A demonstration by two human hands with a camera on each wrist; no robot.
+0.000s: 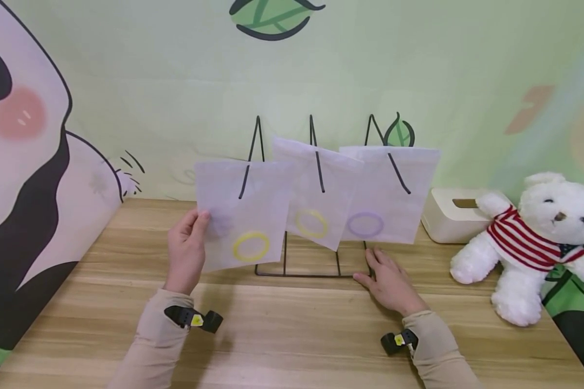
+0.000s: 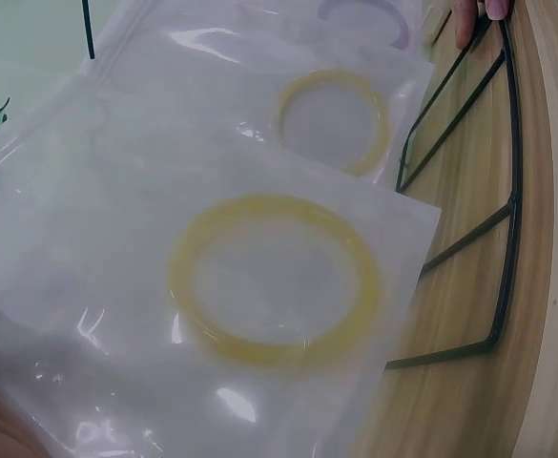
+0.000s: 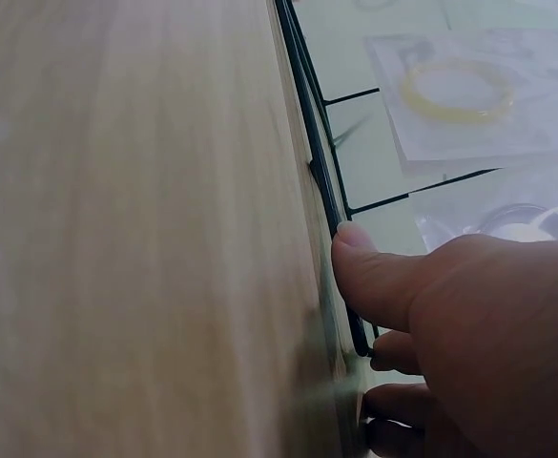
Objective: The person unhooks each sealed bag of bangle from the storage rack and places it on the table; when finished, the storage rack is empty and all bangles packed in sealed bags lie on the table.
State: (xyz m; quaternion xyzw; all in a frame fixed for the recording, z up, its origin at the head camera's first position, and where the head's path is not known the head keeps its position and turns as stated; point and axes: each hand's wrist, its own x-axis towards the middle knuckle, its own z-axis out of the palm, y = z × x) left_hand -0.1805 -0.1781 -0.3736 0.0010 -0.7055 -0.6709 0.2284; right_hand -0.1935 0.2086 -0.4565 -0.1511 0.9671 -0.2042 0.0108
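Three translucent pouches hang from the prongs of a black wire display rack. The left pouch and the middle pouch each show a yellow ring through the film. In the right pouch there is a purple ring. My left hand pinches the left edge of the left pouch between thumb and fingers. Its lower part stands out from the rack. My right hand rests at the rack's front right corner, with its thumb against the front wire and fingers extended along the side.
The rack stands on a wooden table before a green wall backdrop with a printed panda. To the right are a white tissue box and a white teddy bear in a striped shirt.
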